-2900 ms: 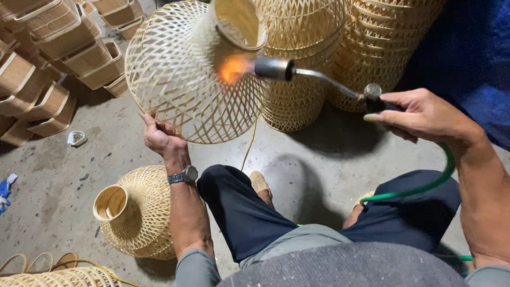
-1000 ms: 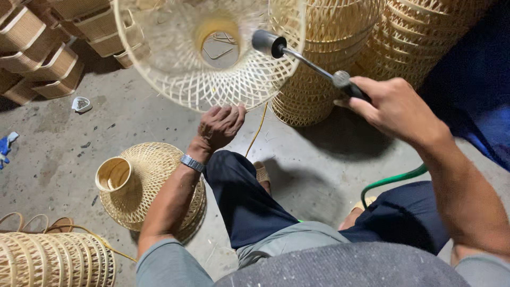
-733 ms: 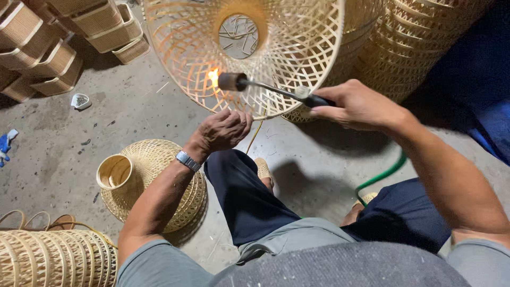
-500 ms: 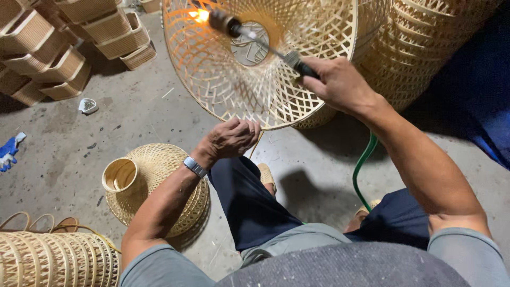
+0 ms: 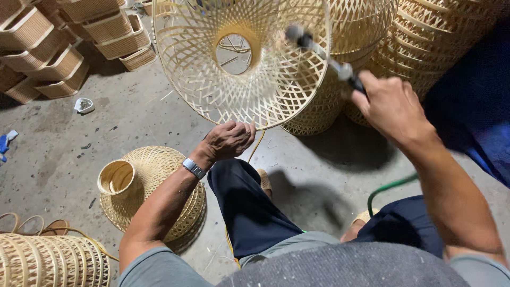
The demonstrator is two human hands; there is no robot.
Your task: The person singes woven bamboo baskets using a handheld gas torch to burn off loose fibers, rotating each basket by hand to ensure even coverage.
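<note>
Woven bamboo dome shade (image 5: 239,58) | left hand (image 5: 228,141) grips rim | right hand (image 5: 390,109) clasps metal torch (image 5: 324,50)

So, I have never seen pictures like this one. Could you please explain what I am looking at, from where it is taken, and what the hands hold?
The camera sits on a seated person's head and looks down. The left hand grips the rim of a woven bamboo lampshade. The right hand holds a gas torch fed by a green hose; no flame shows. On the concrete floor lie a finished shade, stacked shades and woven trays.
</note>
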